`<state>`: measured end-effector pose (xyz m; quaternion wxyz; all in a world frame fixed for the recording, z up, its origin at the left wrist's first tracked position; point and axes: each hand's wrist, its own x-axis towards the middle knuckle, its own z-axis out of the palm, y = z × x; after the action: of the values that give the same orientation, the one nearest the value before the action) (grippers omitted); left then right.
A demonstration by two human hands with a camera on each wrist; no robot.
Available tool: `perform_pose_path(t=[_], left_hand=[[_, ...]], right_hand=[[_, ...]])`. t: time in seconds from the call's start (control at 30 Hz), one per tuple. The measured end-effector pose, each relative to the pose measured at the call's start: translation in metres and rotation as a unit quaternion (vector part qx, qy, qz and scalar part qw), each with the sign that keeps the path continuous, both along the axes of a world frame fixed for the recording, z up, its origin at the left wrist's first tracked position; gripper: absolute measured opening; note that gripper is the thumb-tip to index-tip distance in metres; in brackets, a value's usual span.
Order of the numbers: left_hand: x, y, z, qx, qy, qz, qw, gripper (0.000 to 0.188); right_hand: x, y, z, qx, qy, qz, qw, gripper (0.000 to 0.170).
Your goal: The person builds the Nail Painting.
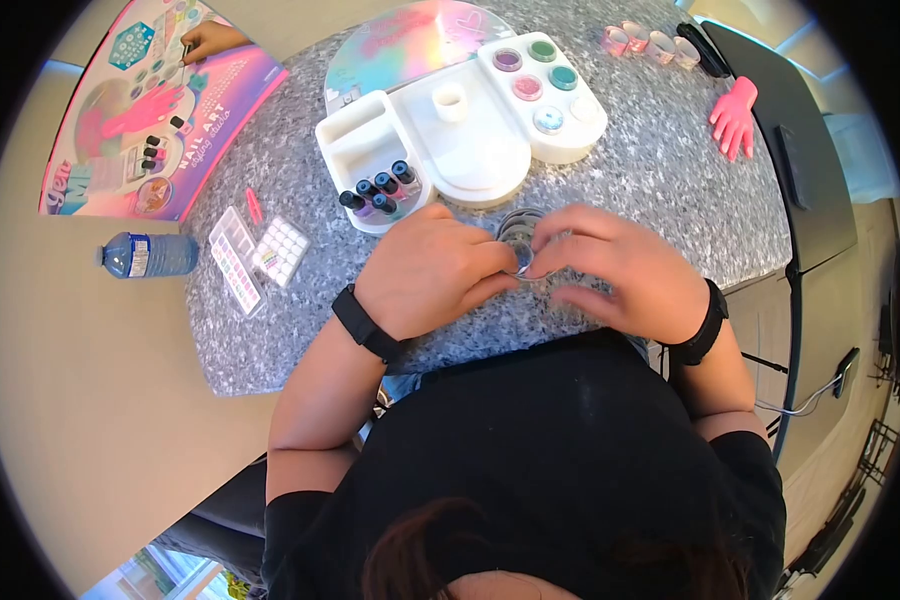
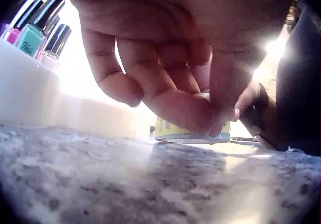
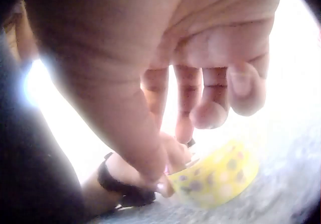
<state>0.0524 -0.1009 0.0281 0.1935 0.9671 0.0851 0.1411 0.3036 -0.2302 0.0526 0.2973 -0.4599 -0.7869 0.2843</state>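
A yellow band with coloured dots (image 3: 215, 181), curled into a ring, stands on its edge on the granite table. Seen from above, its ring (image 1: 518, 228) lies between my two hands. My left hand (image 1: 432, 262) pinches the near edge with thumb and forefinger. In the left wrist view, the lower part of the band (image 2: 170, 132) shows beneath the fingers. My right hand (image 1: 625, 260) is bent over the other side, a fingertip right at the rim beside the left fingertips; I cannot tell whether it pinches the band. Its thumb appears apart from that finger in the head view.
Beyond my hands stands a white tray station (image 1: 470, 150) with several nail polish bottles (image 1: 380, 188) and glitter pots (image 1: 527, 88). At left are nail boxes (image 1: 282, 252), a water bottle (image 1: 150, 255) and printed packaging (image 1: 155, 110). Pink curled bands (image 1: 660, 47) and a pink model hand (image 1: 734, 118) lie far right.
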Motion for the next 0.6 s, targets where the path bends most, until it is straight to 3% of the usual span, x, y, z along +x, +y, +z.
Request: perform_pose_path(t=[0.17,0.23,0.27,0.43,0.57,0.6], left_hand=[[-0.007,0.0,0.001,-0.026,-0.064,0.058,0.996,0.017],[-0.009,0.004,0.006,-0.022,-0.108,0.075,0.991,0.017],[-0.011,0.005,0.01,-0.011,-0.144,0.076,0.987,0.018],[-0.019,0.008,0.026,0.025,-0.235,0.124,0.964,0.017],[-0.03,0.018,0.026,-0.006,-0.253,0.226,0.941,0.013],[-0.035,0.022,0.021,-0.079,-0.259,0.272,0.923,0.012]], right_hand=[[0.007,0.016,0.01,0.137,-0.154,-0.079,0.975,0.059],[0.009,0.024,0.004,-0.001,0.124,-0.115,0.986,0.066],[0.008,0.03,0.003,-0.018,0.176,-0.1,0.979,0.064],[-0.007,0.068,0.014,0.018,0.187,-0.037,0.982,0.058],[-0.027,0.111,0.036,0.081,0.103,-0.05,0.99,0.046],[-0.034,0.125,0.035,0.118,0.096,-0.049,0.987,0.042]])
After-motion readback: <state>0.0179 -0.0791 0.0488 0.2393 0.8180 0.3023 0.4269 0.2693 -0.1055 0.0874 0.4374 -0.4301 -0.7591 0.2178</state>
